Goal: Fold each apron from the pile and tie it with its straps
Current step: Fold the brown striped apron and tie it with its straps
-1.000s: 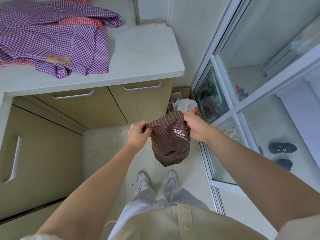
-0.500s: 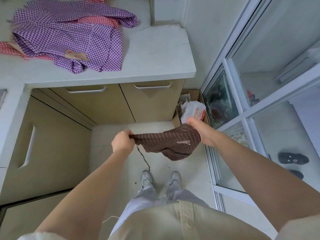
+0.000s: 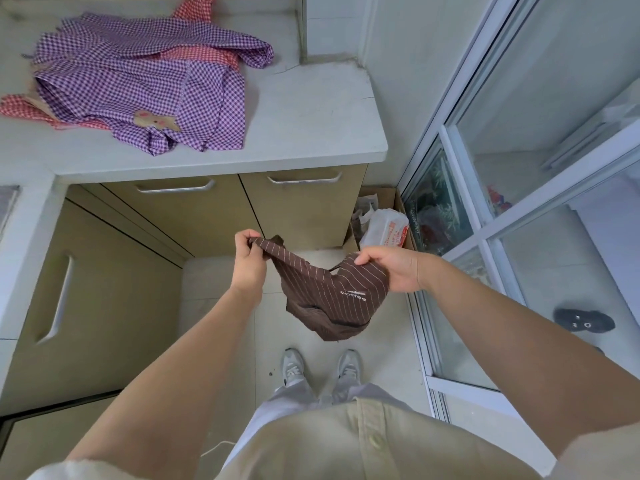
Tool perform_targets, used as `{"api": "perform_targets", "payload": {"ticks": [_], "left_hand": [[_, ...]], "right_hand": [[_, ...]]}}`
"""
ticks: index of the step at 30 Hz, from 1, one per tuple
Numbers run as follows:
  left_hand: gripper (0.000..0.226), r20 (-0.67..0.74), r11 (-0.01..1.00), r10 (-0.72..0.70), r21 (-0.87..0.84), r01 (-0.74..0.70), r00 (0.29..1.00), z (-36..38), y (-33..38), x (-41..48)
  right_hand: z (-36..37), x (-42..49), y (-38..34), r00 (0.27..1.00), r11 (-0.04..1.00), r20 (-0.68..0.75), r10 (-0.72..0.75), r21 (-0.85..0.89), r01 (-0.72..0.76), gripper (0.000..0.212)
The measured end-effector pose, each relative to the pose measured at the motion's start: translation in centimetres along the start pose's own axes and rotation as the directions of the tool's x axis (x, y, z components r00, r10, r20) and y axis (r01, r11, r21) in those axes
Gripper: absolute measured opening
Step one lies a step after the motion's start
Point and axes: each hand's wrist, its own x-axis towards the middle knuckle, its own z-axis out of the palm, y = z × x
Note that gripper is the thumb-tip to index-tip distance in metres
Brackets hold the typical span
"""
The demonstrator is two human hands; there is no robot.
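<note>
A brown striped apron (image 3: 332, 296) with a white "coffee" print hangs bunched in the air above the floor. My left hand (image 3: 247, 263) pinches its upper left end. My right hand (image 3: 393, 268) grips the bundle at its upper right side, so the cloth sags between the two hands. On the white counter (image 3: 311, 126) at the back left lies a loose pile of checked aprons (image 3: 145, 91), purple on top with red-orange ones showing underneath.
Beige cabinet doors (image 3: 194, 216) stand under the counter and along the left. A cardboard box (image 3: 388, 220) with a white plastic bag sits on the floor by the glass sliding door (image 3: 485, 188). My feet (image 3: 318, 370) stand on the tiled floor below the apron.
The hands moved apart, stretching the brown apron from a hanging bundle into a sagging span. A thin strap that dangled below the left hand half a second ago no longer shows.
</note>
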Motion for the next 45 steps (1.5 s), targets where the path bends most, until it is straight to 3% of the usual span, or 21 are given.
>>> {"api": "perform_targets", "payload": {"ticks": [4, 6, 10, 14, 17, 19, 23, 25, 28, 31, 34, 37, 41, 45], "left_hand": [[0.029, 0.040, 0.999, -0.045, 0.004, 0.045, 0.998, -0.5, -0.3, -0.4], [0.025, 0.053, 0.998, -0.061, 0.032, 0.059, 0.997, -0.8, -0.5, -0.6], [0.015, 0.074, 0.991, -0.068, 0.117, 0.059, 0.995, -1.7, -1.1, -0.7], [0.009, -0.169, 0.952, -0.051, 0.288, 0.099, 0.984, -2.2, -1.4, -0.5], [0.005, -0.302, 0.958, -0.043, 0.259, 0.126, 0.952, -2.1, -0.7, -0.7], [0.010, -0.280, 0.978, -0.046, 0.183, 0.100, 0.959, -2.2, -0.6, -0.5], [0.006, -0.102, 0.999, 0.019, 0.045, -0.015, 0.995, -2.8, -0.3, -0.7], [0.010, -0.074, 0.998, 0.042, 0.043, -0.039, 0.996, -2.8, -0.5, -0.9], [0.017, -0.004, 1.000, -0.013, 0.015, 0.013, 1.000, -2.8, -1.1, -0.8], [0.019, 0.101, 0.995, -0.100, 0.017, 0.098, 0.990, -2.6, -1.5, -0.4], [0.021, 0.103, 0.993, -0.114, -0.029, 0.117, 0.988, -1.8, -1.5, -0.4], [0.021, 0.059, 0.995, -0.074, -0.055, 0.078, 0.995, -0.8, -0.8, -0.4], [0.022, 0.095, 0.987, -0.049, 0.160, 0.034, 0.994, -0.3, -0.6, -0.3], [0.017, 0.028, 0.921, -0.147, 0.369, 0.126, 0.989, -1.1, -2.2, 0.1]], "right_hand": [[-1.0, 0.0, 1.1, 0.997, 1.000, -0.080, 0.009, 0.002, -0.009, 0.020], [-1.5, 0.0, 1.6, 0.980, 0.999, -0.198, -0.027, 0.031, 0.034, 0.019], [-3.3, 1.2, 2.1, 0.823, 0.951, -0.536, -0.189, 0.107, 0.288, 0.025], [-3.9, 2.0, 2.6, 0.815, 0.944, -0.530, -0.234, 0.076, 0.321, 0.031], [-3.9, 2.3, 2.7, 0.794, 0.938, -0.542, -0.274, 0.033, 0.345, 0.033], [-3.9, 2.2, 2.4, 0.740, 0.925, -0.592, -0.318, -0.022, 0.379, 0.031], [-3.7, 1.5, 1.9, 0.615, 0.907, -0.677, -0.405, -0.209, 0.367, 0.029], [-4.3, 1.6, 2.3, 0.681, 0.917, -0.623, -0.385, -0.175, 0.358, 0.030], [-4.6, 1.9, 3.1, 0.900, 0.975, -0.392, -0.189, 0.034, 0.220, 0.032], [-3.2, 2.5, 3.2, 0.970, 0.996, -0.228, -0.083, 0.015, 0.089, 0.033], [-2.8, 3.3, 2.5, 0.950, 0.993, -0.305, -0.074, 0.063, 0.098, 0.024], [-3.1, 3.9, 1.7, 0.899, 0.995, -0.426, -0.097, -0.051, 0.083, 0.017], [-3.6, 4.8, 1.4, 0.787, 0.979, -0.583, -0.201, -0.151, 0.138, 0.030], [-4.1, 5.1, 1.8, 0.726, 0.960, -0.629, -0.278, -0.196, 0.198, 0.032]]}}
